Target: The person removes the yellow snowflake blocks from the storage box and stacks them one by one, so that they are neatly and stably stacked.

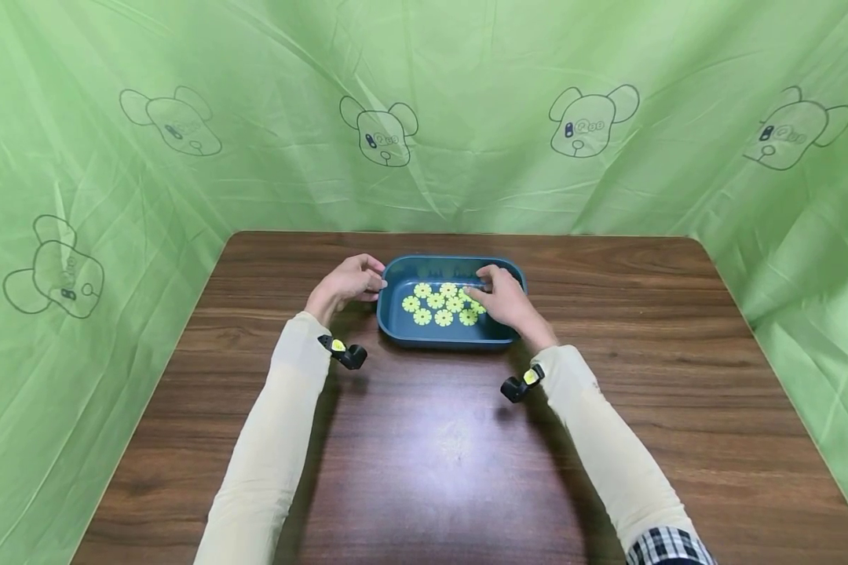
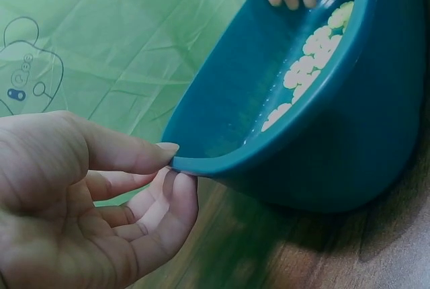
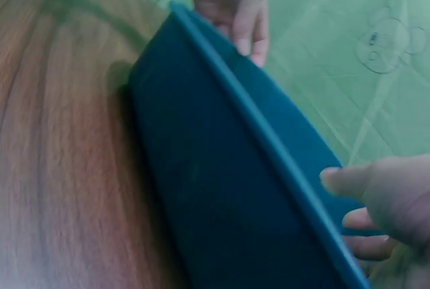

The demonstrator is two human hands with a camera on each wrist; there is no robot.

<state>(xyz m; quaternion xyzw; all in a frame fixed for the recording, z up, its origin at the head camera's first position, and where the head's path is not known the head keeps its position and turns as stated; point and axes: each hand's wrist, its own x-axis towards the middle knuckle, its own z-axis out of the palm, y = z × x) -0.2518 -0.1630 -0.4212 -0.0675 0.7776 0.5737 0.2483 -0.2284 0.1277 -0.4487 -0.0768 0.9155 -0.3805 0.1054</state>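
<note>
Head view: a blue basin (image 1: 441,343) sits toward 12 o'clock on the tabletop (image 1: 678,377), yellow flower-shaped pieces (image 1: 455,304) grouped on its floor. At the basin's 9 o'clock end, the left hand (image 1: 348,282) pinches the rim between thumb and fingers; from 3 o'clock, the right hand (image 1: 506,300) reaches inside, thumb and fingers apart, no piece visible between them. Whether it touches any piece cannot be told. The likeliest trouble is a tipped basin, should the left hand lift or pull its end while the opposite end goes unsupported, sending loose pieces sliding; a sweep of the right hand could also scatter them. The tabletop, dark and wood-grained, catches bright glare at the basin's 6 o'clock. Green fabric (image 1: 466,47) walls the room, with cartoon animal heads (image 1: 385,137) outlined from 9 o'clock round to 2.
</note>
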